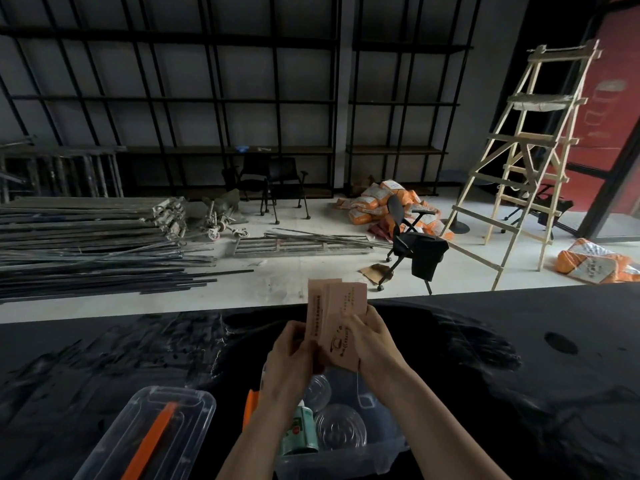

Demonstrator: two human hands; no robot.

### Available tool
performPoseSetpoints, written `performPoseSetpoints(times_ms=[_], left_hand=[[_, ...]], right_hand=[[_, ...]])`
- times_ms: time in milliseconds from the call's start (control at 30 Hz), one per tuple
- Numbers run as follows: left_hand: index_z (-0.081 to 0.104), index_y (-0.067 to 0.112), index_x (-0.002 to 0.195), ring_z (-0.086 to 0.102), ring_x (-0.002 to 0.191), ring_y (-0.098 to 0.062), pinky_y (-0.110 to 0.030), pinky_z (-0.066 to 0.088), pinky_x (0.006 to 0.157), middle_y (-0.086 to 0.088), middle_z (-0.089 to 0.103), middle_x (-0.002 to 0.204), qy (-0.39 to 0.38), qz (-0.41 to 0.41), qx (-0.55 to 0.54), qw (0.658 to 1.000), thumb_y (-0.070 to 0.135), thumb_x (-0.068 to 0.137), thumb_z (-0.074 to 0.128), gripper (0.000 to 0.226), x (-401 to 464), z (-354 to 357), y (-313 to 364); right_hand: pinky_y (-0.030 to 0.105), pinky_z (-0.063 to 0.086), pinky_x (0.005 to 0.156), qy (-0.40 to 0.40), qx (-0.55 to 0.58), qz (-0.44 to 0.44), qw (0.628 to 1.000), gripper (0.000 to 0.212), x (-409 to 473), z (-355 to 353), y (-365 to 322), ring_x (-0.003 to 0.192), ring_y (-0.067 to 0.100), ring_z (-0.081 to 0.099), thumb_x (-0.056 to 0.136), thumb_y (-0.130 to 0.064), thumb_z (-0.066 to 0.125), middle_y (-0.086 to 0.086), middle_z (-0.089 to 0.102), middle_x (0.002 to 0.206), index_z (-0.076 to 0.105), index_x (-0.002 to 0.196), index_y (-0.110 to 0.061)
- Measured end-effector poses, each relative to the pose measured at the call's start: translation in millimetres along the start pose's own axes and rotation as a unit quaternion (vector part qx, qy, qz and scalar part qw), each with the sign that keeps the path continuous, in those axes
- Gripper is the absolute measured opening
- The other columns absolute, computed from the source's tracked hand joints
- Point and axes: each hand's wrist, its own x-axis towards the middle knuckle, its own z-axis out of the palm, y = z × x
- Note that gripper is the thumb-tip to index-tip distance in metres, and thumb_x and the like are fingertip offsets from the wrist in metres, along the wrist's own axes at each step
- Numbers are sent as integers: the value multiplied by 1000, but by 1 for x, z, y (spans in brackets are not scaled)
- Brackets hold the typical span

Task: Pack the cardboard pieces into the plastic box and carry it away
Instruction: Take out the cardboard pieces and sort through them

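I hold a small stack of tan printed cardboard pieces [337, 313] upright above the clear plastic box [377, 448]. My left hand [294, 355] grips the stack's left edge and my right hand [374, 337] grips its right side. The box stands on the black table right below my hands. Inside it lie a green can [299, 429] and clear plastic lids [341, 426]. The box's clear lid [152, 431] with an orange clip lies on the table to the left.
The black table [519, 358] spreads wide around the box. Beyond it the floor holds metal poles [86, 244], black chairs [412, 244], orange sacks [381, 202] and a wooden ladder [526, 161]. Dark shelving lines the back wall.
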Motion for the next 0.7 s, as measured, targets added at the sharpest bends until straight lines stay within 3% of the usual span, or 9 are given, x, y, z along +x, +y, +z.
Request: performPoseSetpoints(times_ms=[100, 167, 233, 300, 400, 500, 600, 700], left_hand=[[68, 12, 98, 72, 71, -22, -41, 58, 69, -13, 76, 83, -38, -15, 8, 999, 10, 102, 41, 27, -6, 4, 4], [68, 19, 97, 73, 77, -15, -37, 57, 74, -1, 76, 84, -27, 14, 96, 995, 40, 106, 37, 39, -9, 2, 10], [63, 22, 98, 70, 83, -13, -35, 55, 76, 3, 73, 89, 30, 53, 148, 987, 57, 101, 38, 43, -7, 1, 14], [57, 24, 106, 68, 92, -13, -35, 55, 81, 3, 71, 98, 23, 38, 90, 995, 55, 101, 43, 34, -5, 4, 19], [52, 22, 121, 66, 107, -21, -47, 53, 98, -5, 68, 115, -51, -36, -30, 998, 43, 104, 45, 28, -4, 17, 15], [50, 18, 122, 64, 108, -23, -43, 53, 96, -10, 66, 117, -48, -60, -86, 993, 30, 106, 45, 20, -6, 22, 10], [53, 19, 122, 64, 105, -20, -34, 54, 85, -9, 66, 115, -41, -65, -92, 993, 28, 105, 45, 20, -7, 20, 6], [48, 16, 123, 64, 100, -16, -32, 53, 82, -7, 65, 111, -16, -48, -69, 996, 29, 106, 44, 22, -5, 22, 4]], right_hand=[[45, 61, 71, 6, -24, 1, 1000, 28, -1, -1, 2, 98, 30, 68, 95, -23, 62, 15, 66, 113, 50, 119, -20], [47, 61, 78, 1, -27, 2, 1000, 30, -1, -3, 2, 97, 28, 71, 93, -23, 64, 11, 69, 111, 53, 121, -20], [40, 63, 73, -9, -55, 0, 998, 27, -3, -3, 4, 89, 19, 74, 93, -22, 62, 6, 73, 103, 57, 120, -21], [31, 60, 63, -29, -73, 1, 997, 24, -8, 0, 5, 82, 16, 72, 95, -17, 56, 10, 72, 101, 57, 119, -17], [23, 54, 70, -72, -138, -10, 988, 24, -12, 5, 12, 96, 16, 66, 100, -14, 48, 14, 64, 112, 45, 123, -8], [7, 50, 71, -88, -180, -32, 979, 22, -15, 3, 15, 99, 11, 59, 102, -11, 41, 9, 57, 113, 35, 122, -4], [29, 55, 94, -139, -171, -34, 975, 37, -16, -3, 21, 111, 14, 58, 102, -7, 39, 4, 53, 120, 23, 134, -18], [23, 57, 78, -150, -205, -35, 967, 36, -12, -4, 23, 104, 12, 62, 102, -7, 43, 5, 57, 117, 28, 134, -15]])
